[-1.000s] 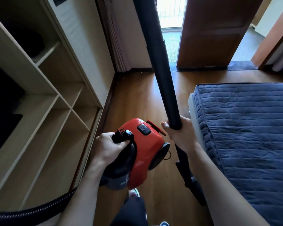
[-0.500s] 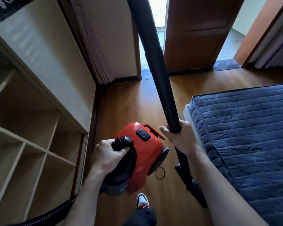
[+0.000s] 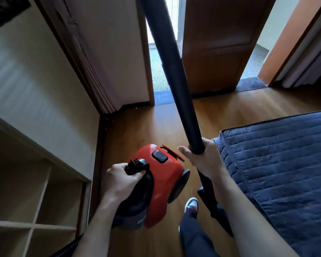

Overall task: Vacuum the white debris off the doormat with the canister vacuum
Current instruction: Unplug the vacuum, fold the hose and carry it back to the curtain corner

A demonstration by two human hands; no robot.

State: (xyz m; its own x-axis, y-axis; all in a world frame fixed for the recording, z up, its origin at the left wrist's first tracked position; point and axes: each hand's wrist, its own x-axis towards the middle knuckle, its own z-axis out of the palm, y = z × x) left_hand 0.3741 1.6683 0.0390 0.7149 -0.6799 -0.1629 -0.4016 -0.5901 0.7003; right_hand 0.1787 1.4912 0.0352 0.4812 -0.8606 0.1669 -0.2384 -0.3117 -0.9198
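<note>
Canister vacuum red, black handle gripped, left hand.

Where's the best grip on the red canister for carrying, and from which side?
Take the black carry handle on top of the red canister, coming from above on its left, as the left hand does now. Fingers can wrap that narrow bar; the body is broad and rounded. The right hand is on the wand.

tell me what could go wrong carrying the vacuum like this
The tube, held pointing up by the right hand, rises out of view and could strike the door ahead. The hose hangs low behind the vacuum in the left hand, so it might snag or trip the person.
</note>
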